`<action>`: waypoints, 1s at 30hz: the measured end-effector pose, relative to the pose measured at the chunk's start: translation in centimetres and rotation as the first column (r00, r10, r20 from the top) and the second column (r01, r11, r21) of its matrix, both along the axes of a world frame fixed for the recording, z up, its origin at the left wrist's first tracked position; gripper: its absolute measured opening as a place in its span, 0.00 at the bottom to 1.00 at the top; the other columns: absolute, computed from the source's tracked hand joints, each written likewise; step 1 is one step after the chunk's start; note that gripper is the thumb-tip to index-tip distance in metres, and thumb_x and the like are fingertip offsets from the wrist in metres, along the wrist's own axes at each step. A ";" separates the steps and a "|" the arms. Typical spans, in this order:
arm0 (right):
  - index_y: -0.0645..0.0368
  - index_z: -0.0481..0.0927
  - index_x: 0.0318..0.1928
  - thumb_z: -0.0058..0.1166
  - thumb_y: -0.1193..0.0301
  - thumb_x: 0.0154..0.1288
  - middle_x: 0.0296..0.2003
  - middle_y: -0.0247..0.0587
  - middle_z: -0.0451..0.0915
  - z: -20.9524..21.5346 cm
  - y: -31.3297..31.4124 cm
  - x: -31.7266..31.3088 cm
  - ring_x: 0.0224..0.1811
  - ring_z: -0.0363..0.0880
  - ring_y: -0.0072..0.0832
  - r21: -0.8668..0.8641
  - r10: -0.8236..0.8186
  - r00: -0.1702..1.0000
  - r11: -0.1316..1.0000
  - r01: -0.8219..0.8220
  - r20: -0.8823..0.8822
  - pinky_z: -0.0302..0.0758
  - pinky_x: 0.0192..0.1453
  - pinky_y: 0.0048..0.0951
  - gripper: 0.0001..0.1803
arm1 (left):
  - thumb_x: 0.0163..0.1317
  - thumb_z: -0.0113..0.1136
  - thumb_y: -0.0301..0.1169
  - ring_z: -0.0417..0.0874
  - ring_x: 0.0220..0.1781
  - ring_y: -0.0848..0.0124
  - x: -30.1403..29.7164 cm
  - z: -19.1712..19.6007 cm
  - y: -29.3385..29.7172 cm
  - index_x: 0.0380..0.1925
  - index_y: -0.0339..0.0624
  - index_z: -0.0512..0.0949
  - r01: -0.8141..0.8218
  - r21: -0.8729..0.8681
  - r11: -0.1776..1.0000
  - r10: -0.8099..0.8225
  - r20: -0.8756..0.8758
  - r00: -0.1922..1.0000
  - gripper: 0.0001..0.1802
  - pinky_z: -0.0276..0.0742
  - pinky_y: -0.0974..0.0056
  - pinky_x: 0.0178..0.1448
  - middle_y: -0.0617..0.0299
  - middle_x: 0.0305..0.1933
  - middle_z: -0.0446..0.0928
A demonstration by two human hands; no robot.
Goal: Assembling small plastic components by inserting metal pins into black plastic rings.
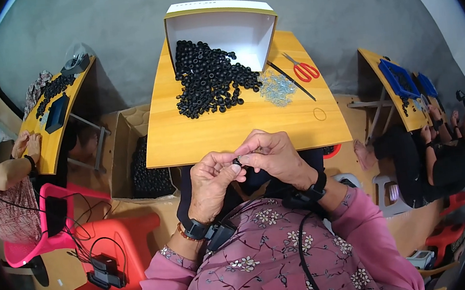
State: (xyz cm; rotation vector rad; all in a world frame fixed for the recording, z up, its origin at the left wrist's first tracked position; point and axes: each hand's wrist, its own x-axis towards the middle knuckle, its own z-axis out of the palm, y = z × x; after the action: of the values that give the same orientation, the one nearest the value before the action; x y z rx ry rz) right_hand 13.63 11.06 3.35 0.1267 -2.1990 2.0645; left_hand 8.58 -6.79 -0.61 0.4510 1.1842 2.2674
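Observation:
Just off the near edge of the wooden table, my left hand and my right hand meet above my lap. Between their fingertips is a small round black part, mostly covered by the fingers. The left thumb and fingers pinch it from one side. My right fingers are closed at its other side; whether they hold a second small piece is hidden. On the table lies a heap of small black ring-shaped parts, spilling from a tipped white box. A pile of small silvery metal pieces lies to its right.
Red-handled scissors, a dark thin rod and a rubber band lie on the table's right. A cardboard box of black parts stands below left, near a red chair. People sit at tables on both sides.

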 end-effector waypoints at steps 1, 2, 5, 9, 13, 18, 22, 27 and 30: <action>0.64 0.85 0.41 0.61 0.83 0.63 0.37 0.35 0.81 -0.2 0.0 0.0 0.31 0.78 0.16 -0.040 0.000 1.000 0.999 0.000 -0.001 0.75 0.33 0.16 0.07 | 0.66 0.60 0.18 0.86 0.37 0.71 0.1 0.0 0.0 0.45 0.30 0.77 -0.002 -0.005 1.000 0.002 0.002 1.000 0.09 0.86 0.68 0.42 0.53 0.40 0.83; 0.64 0.85 0.41 0.61 0.83 0.63 0.37 0.34 0.81 -0.3 0.0 0.1 0.31 0.78 0.15 -0.080 0.000 1.000 0.997 0.000 -0.003 0.74 0.33 0.16 0.07 | 0.66 0.60 0.18 0.86 0.36 0.71 0.1 0.1 0.0 0.45 0.30 0.77 -0.004 -0.010 1.000 0.004 0.005 1.000 0.09 0.86 0.68 0.42 0.53 0.40 0.83; 0.64 0.86 0.41 0.61 0.83 0.63 0.37 0.34 0.81 -0.3 -0.1 0.3 0.31 0.78 0.15 -0.072 -0.020 0.999 0.997 0.022 0.028 0.74 0.33 0.16 0.07 | 0.66 0.60 0.18 0.86 0.37 0.72 0.0 0.0 0.1 0.45 0.30 0.77 0.000 -0.012 1.000 0.000 0.024 1.000 0.09 0.86 0.68 0.41 0.53 0.39 0.83; 0.64 0.86 0.42 0.60 0.83 0.64 0.37 0.33 0.80 -0.3 -0.1 0.4 0.31 0.77 0.15 -0.060 -0.020 0.999 0.998 0.022 0.027 0.73 0.34 0.16 0.07 | 0.66 0.60 0.18 0.86 0.37 0.72 0.0 0.0 0.1 0.45 0.30 0.77 0.002 -0.005 1.000 -0.002 0.015 1.000 0.08 0.86 0.68 0.41 0.53 0.39 0.83; 0.61 0.86 0.43 0.62 0.81 0.62 0.35 0.32 0.79 -0.4 -0.1 0.7 0.35 0.77 0.16 0.172 -0.021 0.987 0.984 0.049 -0.161 0.74 0.38 0.19 0.09 | 0.66 0.59 0.18 0.86 0.37 0.71 0.0 -0.2 0.2 0.45 0.30 0.77 0.004 0.019 1.000 -0.005 0.034 0.999 0.08 0.86 0.68 0.41 0.53 0.39 0.83; 0.60 0.86 0.44 0.62 0.82 0.61 0.35 0.34 0.78 -0.4 -0.4 0.7 0.36 0.78 0.20 0.224 -0.037 0.969 0.970 0.094 -0.245 0.74 0.40 0.21 0.11 | 0.67 0.58 0.18 0.86 0.36 0.71 -0.3 0.0 0.0 0.46 0.29 0.76 0.022 0.048 0.999 -0.027 0.109 0.994 0.09 0.86 0.68 0.41 0.52 0.38 0.83; 0.59 0.86 0.44 0.60 0.83 0.61 0.34 0.34 0.78 -0.6 -0.3 0.6 0.35 0.78 0.22 0.117 -0.012 0.987 0.993 0.031 -0.161 0.74 0.39 0.22 0.12 | 0.67 0.57 0.18 0.86 0.36 0.71 -0.4 -0.2 -0.1 0.46 0.30 0.76 0.032 0.048 0.998 -0.038 0.114 0.993 0.09 0.85 0.69 0.41 0.52 0.39 0.83; 0.59 0.85 0.47 0.58 0.83 0.64 0.37 0.33 0.78 -0.8 -0.1 0.3 0.37 0.79 0.21 0.377 0.074 0.941 0.924 0.059 -0.329 0.75 0.39 0.22 0.13 | 0.68 0.57 0.19 0.85 0.38 0.73 -0.5 -0.6 -0.1 0.46 0.31 0.76 0.062 0.048 0.997 -0.067 0.101 0.993 0.08 0.84 0.69 0.44 0.55 0.41 0.83; 0.57 0.85 0.48 0.59 0.82 0.62 0.36 0.35 0.77 0.1 -0.6 0.4 0.36 0.79 0.25 0.509 0.074 0.947 0.855 0.102 -0.314 0.76 0.39 0.24 0.15 | 0.69 0.57 0.20 0.83 0.40 0.74 -0.4 -0.8 -0.2 0.46 0.32 0.77 0.065 0.052 0.997 -0.070 0.112 0.991 0.08 0.82 0.69 0.46 0.57 0.41 0.82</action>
State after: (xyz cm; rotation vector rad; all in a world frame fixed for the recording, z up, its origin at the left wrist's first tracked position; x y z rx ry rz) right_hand 13.99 10.51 3.45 0.4610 -2.4547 1.2627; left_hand 8.16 -6.98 -1.41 0.3690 1.0445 2.2362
